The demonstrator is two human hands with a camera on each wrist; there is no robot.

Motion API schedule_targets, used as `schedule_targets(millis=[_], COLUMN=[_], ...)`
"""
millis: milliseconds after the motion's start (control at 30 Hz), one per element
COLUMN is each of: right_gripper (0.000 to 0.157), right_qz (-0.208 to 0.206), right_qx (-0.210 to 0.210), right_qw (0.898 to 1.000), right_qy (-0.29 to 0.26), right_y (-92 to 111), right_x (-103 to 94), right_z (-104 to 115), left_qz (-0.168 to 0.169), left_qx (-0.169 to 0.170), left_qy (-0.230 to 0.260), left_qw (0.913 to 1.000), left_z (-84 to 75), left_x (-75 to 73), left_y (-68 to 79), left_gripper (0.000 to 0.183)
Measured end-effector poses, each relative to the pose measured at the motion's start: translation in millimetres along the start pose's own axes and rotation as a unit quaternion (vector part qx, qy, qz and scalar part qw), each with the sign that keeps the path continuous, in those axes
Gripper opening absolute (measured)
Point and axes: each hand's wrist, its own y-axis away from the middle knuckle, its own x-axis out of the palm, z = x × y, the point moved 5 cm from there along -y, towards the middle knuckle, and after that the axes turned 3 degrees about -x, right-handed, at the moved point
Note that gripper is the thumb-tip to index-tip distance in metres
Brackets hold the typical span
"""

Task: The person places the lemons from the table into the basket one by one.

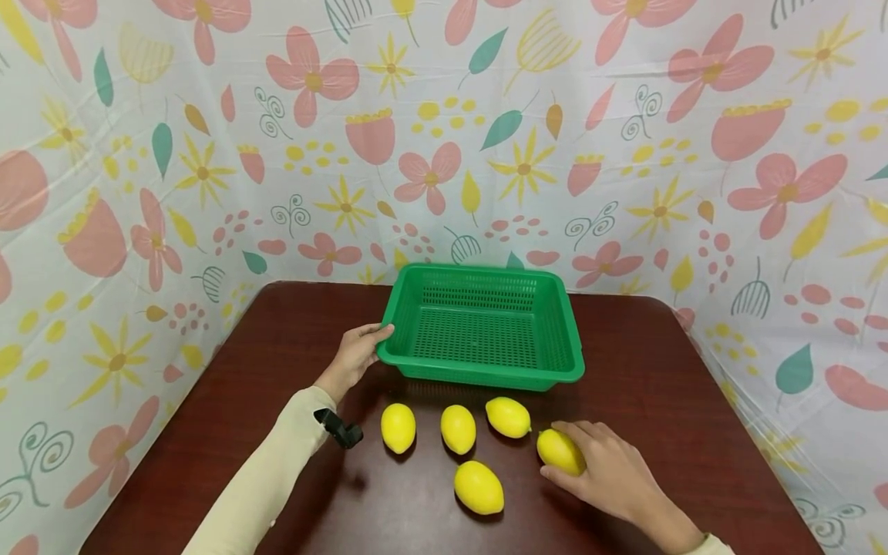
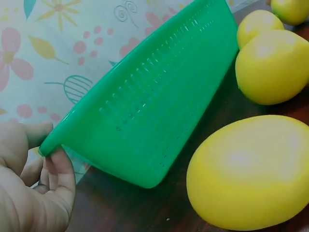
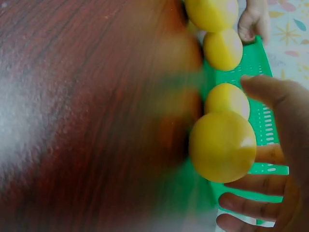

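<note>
A green plastic basket [image 1: 479, 375] with slotted sides stands on the table. My left hand [image 1: 357, 352] pinches its left rim, thumb on top and fingers beneath, as the left wrist view [image 2: 36, 179] shows. My right hand [image 1: 610, 470] is around the rightmost lemon [image 1: 559, 453], fingers spread on its far side and thumb on the near side. In the right wrist view a gap shows between the thumb [image 3: 270, 89] and that lemon [image 3: 222, 147]. Other yellow lemons lie before the basket: one at left [image 1: 398, 428], one mid-row [image 1: 459, 429], one right of it [image 1: 509, 417], one nearer [image 1: 479, 487].
The dark reddish-brown table [image 1: 305, 324] has rounded far corners. A flower-patterned curtain [image 1: 430, 116] hangs behind it and along both sides. A black strap mount [image 1: 338, 428] sits on my left wrist, over the cream sleeve.
</note>
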Motion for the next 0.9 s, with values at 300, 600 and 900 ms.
schedule_targets(millis=[300, 600, 900], right_gripper=[0.057, 0.055, 0.060], right_qz=[-0.028, 0.001, -0.072], right_qx=[0.002, 0.018, -0.087], right_qw=[0.999, 0.998, 0.991], right_qy=[0.021, -0.059, -0.068], right_y=[2, -1, -55], right_x=[1.3, -17.1, -88.5], right_z=[-3, -15, -32], left_qz=[0.000, 0.004, -0.001], left_qx=[-0.029, -0.031, -0.035], left_qy=[0.026, 0.039, 0.055], left_qw=[0.9992, 0.9987, 0.9979], left_z=[3.7, 7.0, 6.1], left_x=[-3.0, -1.4, -2.1], left_y=[-5.5, -4.1, -4.6], left_gripper=[0.054, 0.052, 0.051])
